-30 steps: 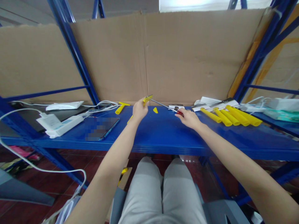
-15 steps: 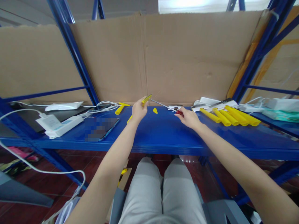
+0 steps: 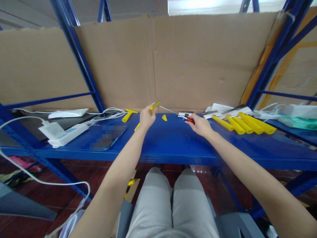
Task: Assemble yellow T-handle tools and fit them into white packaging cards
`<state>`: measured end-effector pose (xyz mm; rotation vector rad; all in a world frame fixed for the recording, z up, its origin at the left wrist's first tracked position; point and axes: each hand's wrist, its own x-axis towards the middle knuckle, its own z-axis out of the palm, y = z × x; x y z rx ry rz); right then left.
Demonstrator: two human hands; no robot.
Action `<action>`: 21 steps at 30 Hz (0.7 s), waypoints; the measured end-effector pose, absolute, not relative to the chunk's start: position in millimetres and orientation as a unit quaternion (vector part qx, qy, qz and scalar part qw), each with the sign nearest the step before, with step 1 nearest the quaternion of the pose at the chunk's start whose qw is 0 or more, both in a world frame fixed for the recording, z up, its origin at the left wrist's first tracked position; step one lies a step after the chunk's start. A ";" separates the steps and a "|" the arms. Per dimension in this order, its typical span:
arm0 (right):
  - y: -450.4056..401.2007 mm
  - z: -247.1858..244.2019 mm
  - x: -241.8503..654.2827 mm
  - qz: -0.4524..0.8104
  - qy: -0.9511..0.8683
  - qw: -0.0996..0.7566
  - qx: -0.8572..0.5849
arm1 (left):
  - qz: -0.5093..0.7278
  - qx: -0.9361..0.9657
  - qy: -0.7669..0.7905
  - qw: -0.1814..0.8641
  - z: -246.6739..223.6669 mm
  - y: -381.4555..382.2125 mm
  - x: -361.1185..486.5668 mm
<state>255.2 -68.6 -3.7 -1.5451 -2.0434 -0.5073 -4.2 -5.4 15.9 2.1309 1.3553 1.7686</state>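
Note:
My left hand [image 3: 148, 116] is closed around a yellow T-shaped plastic piece [image 3: 155, 105]. Its flat head sticks out above my fingers, and part of its handle shows below the hand. In my right hand [image 3: 201, 124] is a screwdriver [image 3: 190, 120] with a red handle. The metal shaft points left, its tip at or close to the yellow head; whether they touch I cannot tell. A small yellow triangular piece [image 3: 164, 117] lies on the blue shelf [image 3: 170, 142] between my hands. Left of my left hand lies another yellow T-shaped piece [image 3: 128, 115].
Several yellow tubes [image 3: 237, 125] lie at the right beside white packets [image 3: 219, 108]. A phone [image 3: 109, 138], a white power strip [image 3: 68, 135] and coiled white cables [image 3: 111, 112] occupy the left. A cardboard sheet [image 3: 193, 62] stands behind the shelf, between blue posts [image 3: 81, 62].

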 end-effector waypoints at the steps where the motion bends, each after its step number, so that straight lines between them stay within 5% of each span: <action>1: -69.1 -3.3 254.7 -0.188 -0.756 0.256 -0.573 | 0.575 0.691 0.437 0.029 15.8 -5.1 -4.5; 17: -66.0 -5.5 256.2 -0.133 -0.760 0.290 -0.566 | 0.563 0.706 0.430 0.009 15.6 -9.7 -3.7; 21: -58.3 -12.8 256.0 -0.027 -0.780 0.311 -0.542 | 0.558 0.705 0.438 -0.005 14.7 -8.2 -3.2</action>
